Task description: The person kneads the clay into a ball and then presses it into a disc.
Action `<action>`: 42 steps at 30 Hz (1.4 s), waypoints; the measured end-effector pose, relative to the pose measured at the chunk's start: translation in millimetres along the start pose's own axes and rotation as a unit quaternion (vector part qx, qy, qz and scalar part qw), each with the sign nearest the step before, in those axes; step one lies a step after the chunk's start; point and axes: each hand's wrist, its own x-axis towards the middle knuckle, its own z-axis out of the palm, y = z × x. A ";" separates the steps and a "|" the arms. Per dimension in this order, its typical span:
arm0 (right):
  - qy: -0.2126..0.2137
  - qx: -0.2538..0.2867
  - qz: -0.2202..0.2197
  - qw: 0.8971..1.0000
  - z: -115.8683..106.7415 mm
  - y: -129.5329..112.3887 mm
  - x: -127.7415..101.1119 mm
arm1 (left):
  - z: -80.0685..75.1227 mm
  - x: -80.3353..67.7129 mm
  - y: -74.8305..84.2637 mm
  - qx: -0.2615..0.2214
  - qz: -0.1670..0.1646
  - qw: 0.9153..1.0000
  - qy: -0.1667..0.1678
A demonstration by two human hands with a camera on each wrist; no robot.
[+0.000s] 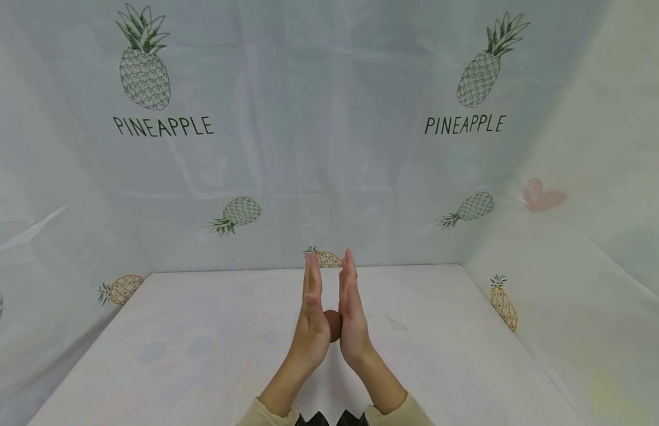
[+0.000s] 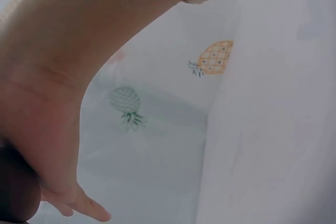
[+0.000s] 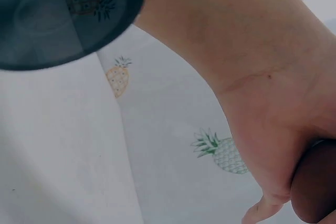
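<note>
Between the two palms, above the white table [image 1: 212, 343], a small brown ball [image 1: 333, 326] is pressed; its material cannot be told. My left hand [image 1: 311, 328] is upright, its straight fingers pointing up and away, with the palm against the ball's left side. Facing it, my right hand [image 1: 354, 331] touches the other side with its palm, fingers also straight. Both wrist views show the brown ball [image 2: 18, 187] only in part, dark at the frame's edge. The right palm [image 3: 262, 145] lies beside it there.
Pale cloth [image 1: 329, 148] printed with pineapples hangs behind the table. More of this cloth [image 1: 590, 266] covers the right side, and the left side has it too. The table's back edge [image 1: 228, 271] meets the rear cloth.
</note>
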 end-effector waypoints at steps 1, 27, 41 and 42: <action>0.001 -0.001 0.000 1.000 0.0 -0.5 0.1 | -0.2 0.1 0.4 0.001 0.001 1.000 0.000; -0.009 -0.115 0.064 0.991 -68.1 -6.6 -3.1 | -105.7 12.4 -42.0 0.145 -0.019 0.989 -0.030; -0.050 -0.304 0.070 0.949 -116.7 -8.5 -27.4 | -136.9 9.1 -68.3 0.279 -0.088 0.951 -0.100; -0.055 -0.326 0.063 0.942 -119.2 -7.7 -29.3 | -137.8 8.5 -69.2 0.286 -0.097 0.947 -0.106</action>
